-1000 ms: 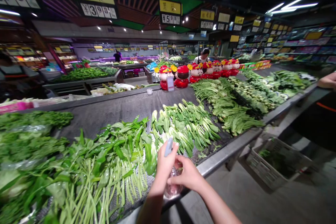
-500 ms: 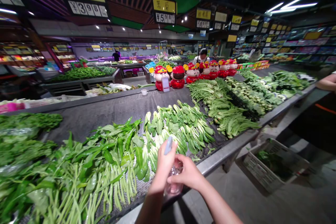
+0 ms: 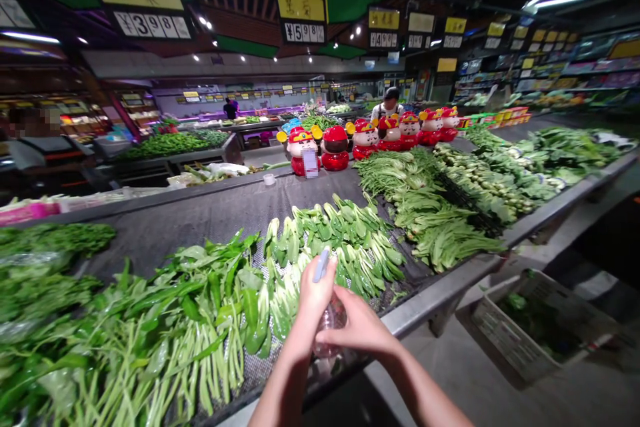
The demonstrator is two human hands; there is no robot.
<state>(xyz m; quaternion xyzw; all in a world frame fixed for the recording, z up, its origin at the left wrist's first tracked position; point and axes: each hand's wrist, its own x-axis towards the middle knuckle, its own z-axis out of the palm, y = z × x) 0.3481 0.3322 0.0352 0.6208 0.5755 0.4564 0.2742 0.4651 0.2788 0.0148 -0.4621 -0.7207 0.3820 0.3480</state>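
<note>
A clear plastic spray bottle [image 3: 327,327] with a grey-blue trigger head is held in front of me, over the steel edge of the vegetable stall. My left hand [image 3: 315,297] grips it high up, near the head. My right hand [image 3: 360,328] wraps the bottle's side from the right, and the two hands hide most of it. Just beyond the hands lies a heap of bok choy [image 3: 333,240]. To their left is a pile of long-stemmed leafy greens [image 3: 165,327].
The stall's dark mesh mat [image 3: 200,220] carries more leafy greens [image 3: 440,207] to the right. Red lucky-figure jars [image 3: 335,148] stand at its far end, with a person [image 3: 393,103] behind them. A plastic crate [image 3: 537,323] sits on the floor at lower right.
The view has swung slightly and the stall appears shifted. The bottle sits a little higher in my hands. The forearm at the right edge has left the view, and a person has appeared at far left.
</note>
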